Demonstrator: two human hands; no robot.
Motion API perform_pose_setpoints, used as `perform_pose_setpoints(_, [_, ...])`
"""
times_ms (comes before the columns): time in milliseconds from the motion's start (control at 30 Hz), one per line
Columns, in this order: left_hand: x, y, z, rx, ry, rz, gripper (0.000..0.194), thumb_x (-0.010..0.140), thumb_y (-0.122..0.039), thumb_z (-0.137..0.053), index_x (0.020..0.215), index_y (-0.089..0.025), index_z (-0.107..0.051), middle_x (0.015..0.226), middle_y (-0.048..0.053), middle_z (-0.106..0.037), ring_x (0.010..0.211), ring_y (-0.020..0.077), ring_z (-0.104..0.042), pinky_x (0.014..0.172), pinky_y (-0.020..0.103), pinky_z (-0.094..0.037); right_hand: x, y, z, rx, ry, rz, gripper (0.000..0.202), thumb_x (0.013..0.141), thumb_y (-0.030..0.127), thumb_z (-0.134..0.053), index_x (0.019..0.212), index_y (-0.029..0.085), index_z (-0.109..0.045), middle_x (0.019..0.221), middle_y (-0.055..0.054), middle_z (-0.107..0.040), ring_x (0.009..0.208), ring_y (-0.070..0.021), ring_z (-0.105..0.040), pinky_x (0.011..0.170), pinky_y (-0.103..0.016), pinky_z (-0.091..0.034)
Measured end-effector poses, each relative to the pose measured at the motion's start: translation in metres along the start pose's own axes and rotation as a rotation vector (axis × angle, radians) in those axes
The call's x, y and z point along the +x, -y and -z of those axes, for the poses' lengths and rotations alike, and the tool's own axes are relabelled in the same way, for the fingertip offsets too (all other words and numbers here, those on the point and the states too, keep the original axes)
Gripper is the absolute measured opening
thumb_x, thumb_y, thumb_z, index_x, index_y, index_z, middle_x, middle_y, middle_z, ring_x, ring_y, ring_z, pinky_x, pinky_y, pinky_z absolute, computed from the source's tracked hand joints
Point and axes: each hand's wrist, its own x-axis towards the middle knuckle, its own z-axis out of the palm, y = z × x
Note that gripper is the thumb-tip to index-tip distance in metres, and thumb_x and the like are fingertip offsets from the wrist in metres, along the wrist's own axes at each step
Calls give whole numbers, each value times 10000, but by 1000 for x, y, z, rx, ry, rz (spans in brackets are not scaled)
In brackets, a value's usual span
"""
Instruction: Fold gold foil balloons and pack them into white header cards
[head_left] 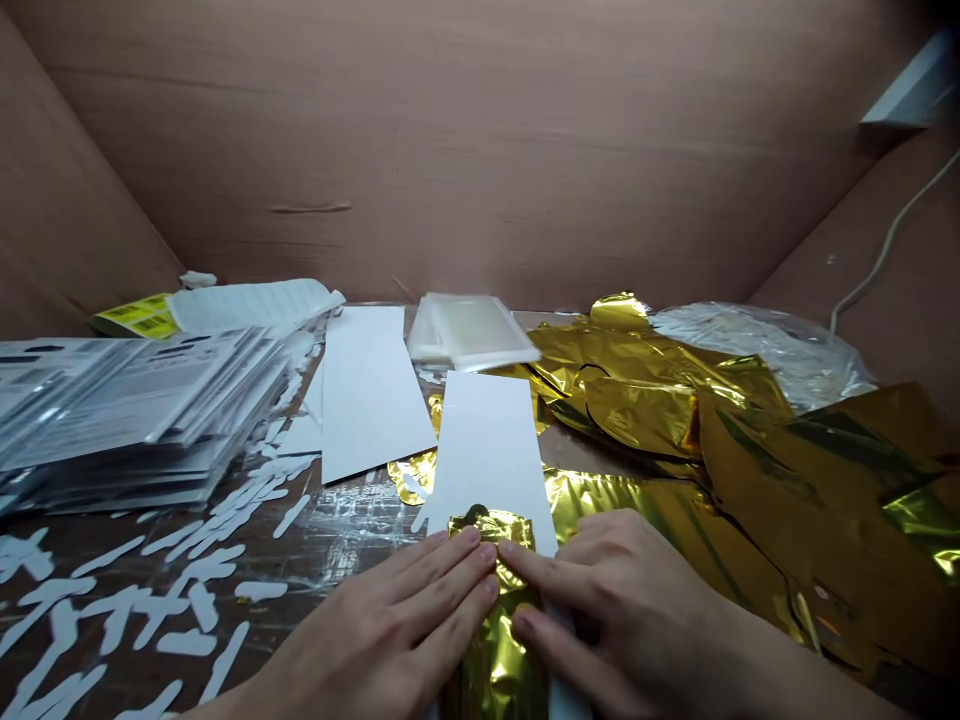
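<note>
A strip of shiny gold foil [495,655] lies folded flat at the front centre, over a white card [487,440]. My left hand [397,630] rests flat across the foil's left side, its fingers stretched out and pressing down near the top end. From the right, my right hand [622,610] touches the foil with an extended index fingertip and, lower down, the thumb. Its other fingers are curled and partly hidden. A small dark round spot [475,515] shows at the foil's top edge, just beyond my left fingertips.
Packaged cards [150,400] are piled at left, near scattered white paper scraps [187,600]. Another white card [375,390] and clear plastic sleeves [476,330] lie behind. Gold foil sheets [750,480] cover the right side; a clear plastic bag [772,345] sits beyond. Cardboard walls [465,150] enclose the table.
</note>
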Motion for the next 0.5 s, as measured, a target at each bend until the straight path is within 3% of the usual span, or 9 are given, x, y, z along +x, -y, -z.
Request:
perform_pose_setpoints(133, [-4,3,-8,12,-23,5,633,917,-402,-646,1455,-91,-525,1526,174,-509,1467,303,-416,1180,402,-416,-3,0,-5,-73,-57,-119,610,899,446,-608,1382,72,-606,713,-71,-740,601,-232,-676,599,-350,-409])
perform_pose_setpoints(300, [-8,2,-13,18,6,95,747,903,-461,-647,1532,-120,-433,1591,182,-416,1500,360,-340,1144,476,-454,-3,0,-3,-36,35,-166,591,912,448,-588,1385,94,-610,711,-67,-738,592,-232,-679,594,-346,-439])
perform_pose_setpoints(500, [-8,1,-13,32,59,129,827,891,-516,-628,1570,-119,-375,1614,183,-371,1500,387,-328,1173,537,-393,2,3,4,-2,153,-164,573,937,440,-561,1412,120,-586,768,-72,-750,642,-234,-683,622,-345,-455])
